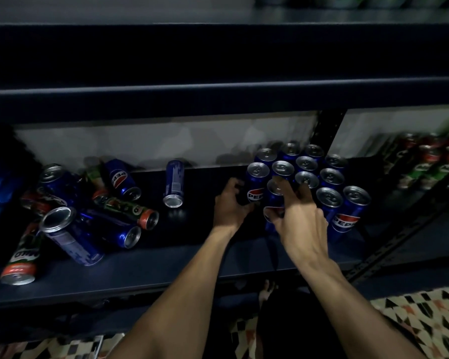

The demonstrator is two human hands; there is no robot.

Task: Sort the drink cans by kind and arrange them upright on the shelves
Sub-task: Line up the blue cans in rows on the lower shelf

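The dark shelf (pixel 166 268) runs across the whole frame, with two more shelf boards above it. In the lower right corner is a patterned rug (pixel 425 314). At the left of the shelf is a heap of tipped cans (pixel 88 216), blue Pepsi and green ones mixed, all on their sides. Right of centre stands a block of upright Pepsi cans (pixel 331 177), packed in close rows with their tops touching or nearly so. At the far right, past an upright post, more red and green cans (pixel 430 161) stand blurred.

The right hand (pixel 300 218) lies over the front of the block, its fingers spread and mostly straight across the can tops. The left hand (pixel 231 200) has its fingers curled round the front-left can (pixel 255 187), which stands upright at the block's left edge. Between heap and block one lone blue can (pixel 174 185) lies on its side.
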